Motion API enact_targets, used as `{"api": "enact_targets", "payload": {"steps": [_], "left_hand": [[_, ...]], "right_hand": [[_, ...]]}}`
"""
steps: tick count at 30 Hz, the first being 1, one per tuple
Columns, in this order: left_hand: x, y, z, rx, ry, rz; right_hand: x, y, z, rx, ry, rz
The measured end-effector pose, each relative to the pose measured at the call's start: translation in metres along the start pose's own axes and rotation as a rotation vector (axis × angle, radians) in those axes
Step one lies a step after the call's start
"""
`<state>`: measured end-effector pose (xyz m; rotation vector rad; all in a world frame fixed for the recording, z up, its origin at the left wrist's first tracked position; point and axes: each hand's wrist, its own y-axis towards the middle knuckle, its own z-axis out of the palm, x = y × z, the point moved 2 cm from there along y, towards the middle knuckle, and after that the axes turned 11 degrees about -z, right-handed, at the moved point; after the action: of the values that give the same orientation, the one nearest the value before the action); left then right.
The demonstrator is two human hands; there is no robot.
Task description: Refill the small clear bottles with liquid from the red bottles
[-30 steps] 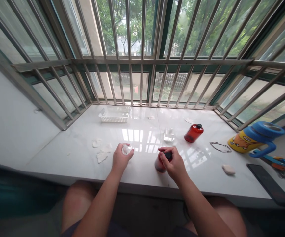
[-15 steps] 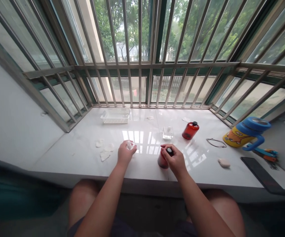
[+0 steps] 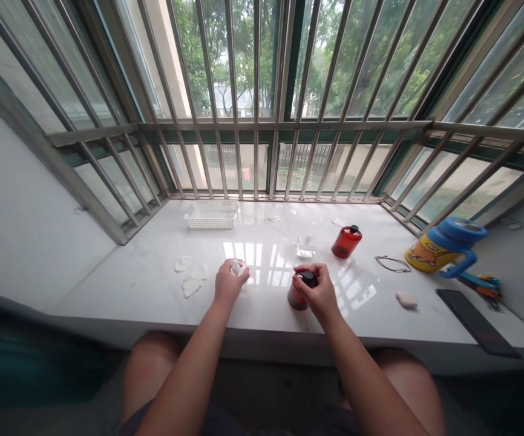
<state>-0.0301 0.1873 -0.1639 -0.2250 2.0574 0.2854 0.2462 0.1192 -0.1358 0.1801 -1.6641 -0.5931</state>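
Note:
My left hand (image 3: 229, 283) is closed on a small white, partly see-through thing (image 3: 238, 267), held just above the white counter; its exact kind is hard to make out. My right hand (image 3: 319, 290) grips the black cap (image 3: 308, 278) of a dark red bottle (image 3: 296, 299), which stands upright near the counter's front edge. Fingers wrap the cap from the right and from behind. Beyond the hands sits a small clear box (image 3: 306, 247). To the left of my left hand lie several flat white crumpled pieces (image 3: 192, 286).
A second red bottle (image 3: 347, 241) with a black cap stands farther back. White basket (image 3: 212, 215) at the back left. On the right are a thin cord loop (image 3: 393, 264), a pale block (image 3: 406, 300), a black phone (image 3: 477, 322) and a blue-yellow jug (image 3: 443, 245). Window bars (image 3: 284, 126) border the back.
The fingers of my right hand have shifted slightly around the cap. My left hand stays almost in place with the white thing. The whole view has moved a little.

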Motion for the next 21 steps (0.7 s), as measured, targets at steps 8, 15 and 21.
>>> {"api": "enact_targets", "payload": {"steps": [8, 15, 21], "left_hand": [[0.0027, 0.0012, 0.0017, -0.019, -0.014, 0.012], [0.0022, -0.0004, 0.0013, -0.021, -0.013, 0.002], [0.0005, -0.0040, -0.0006, -0.014, -0.069, -0.039]], "right_hand": [[-0.0070, -0.0003, -0.0007, 0.011, 0.046, -0.017], [-0.0058, -0.0010, -0.0012, 0.041, -0.036, -0.084], [-0.0089, -0.0031, 0.0005, -0.017, 0.083, -0.022]]}}
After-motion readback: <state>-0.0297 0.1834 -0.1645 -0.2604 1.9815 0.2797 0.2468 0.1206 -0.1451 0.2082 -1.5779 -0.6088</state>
